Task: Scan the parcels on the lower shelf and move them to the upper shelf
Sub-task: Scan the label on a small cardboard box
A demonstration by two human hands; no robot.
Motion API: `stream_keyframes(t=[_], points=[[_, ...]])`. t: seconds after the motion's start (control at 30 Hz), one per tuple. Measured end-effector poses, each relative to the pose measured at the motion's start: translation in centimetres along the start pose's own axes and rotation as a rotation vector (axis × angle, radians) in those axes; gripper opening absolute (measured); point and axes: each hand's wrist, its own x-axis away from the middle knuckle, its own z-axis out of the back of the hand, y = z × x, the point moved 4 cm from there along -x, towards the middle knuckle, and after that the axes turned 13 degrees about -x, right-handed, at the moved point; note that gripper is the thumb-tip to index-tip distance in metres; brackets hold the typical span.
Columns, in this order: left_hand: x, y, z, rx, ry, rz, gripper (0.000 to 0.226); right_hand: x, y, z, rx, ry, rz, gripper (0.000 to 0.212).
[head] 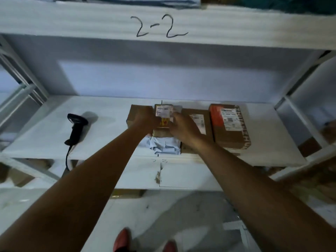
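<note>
Reaching forward, both arms straight. Clasping small brown white-labelled cardboard parcel [164, 113], left hand [145, 119] curled on it at nine o'clock, right hand [181, 127] likewise at three.

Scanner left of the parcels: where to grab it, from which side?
Probably grip the barcode scanner by its handle, from the front of the shelf and above. It lies flat, head toward the back, handle toward the front edge where the cable trails off. The left hand is nearer; it and the right hand hold the small parcel.
</note>
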Motion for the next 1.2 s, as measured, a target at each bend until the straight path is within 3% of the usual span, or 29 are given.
stream_keyframes(t=[0.2,0.27,0.37,0.43,0.5,0.63,0.7,0.8,0.83,0.97,1.2], points=[[-0.3,0.0,-3.9,0.240,-0.131,0.051,0.034,-1.9,4.4,-4.1,-0.396,0.067,-0.537,0.031],[-0.4,0.0,-4.7,0.269,-0.162,0.045,0.041,-1.1,4.9,-4.5,-0.564,0.189,-0.634,0.026],[0.4,0.4,-5.0,0.325,-0.175,-0.032,0.030,0.4,5.3,-4.5,-0.644,0.441,-0.502,0.028],[1.1,0.8,-4.3,0.418,-0.166,-0.091,0.019,1.5,4.8,-4.5,-0.904,0.543,-0.386,0.025],[1.8,0.7,-3.1,0.513,-0.128,-0.131,0.023,1.9,3.6,-4.5,-1.207,0.556,-0.298,0.026],[2.7,-3.2,0.5,0.609,0.172,-0.144,0.017,0.1,-0.9,-5.4,-1.371,0.513,-0.095,0.039],[2.6,-6.7,1.8,0.740,0.282,-0.062,0.016,-1.8,-3.5,-7.6,-1.382,0.489,-0.096,0.039],[1.9,-11.9,1.8,1.078,0.181,0.131,0.047,-3.8,-7.0,-12.4,-1.474,0.357,-0.134,0.032],[1.4,-13.7,1.9,1.129,0.137,0.138,0.048,-4.6,-7.8,-14.4,-1.519,0.316,-0.152,0.033],[0.4,-20.5,3.4,1.224,0.114,0.122,0.019,-6.6,-10.0,-22.3,-1.514,0.303,-0.309,0.034],[-5.1,-30.2,1.9,1.270,0.023,0.138,0.019,-9.4,-9.9,-33.3,-1.537,0.467,-0.475,0.030]])
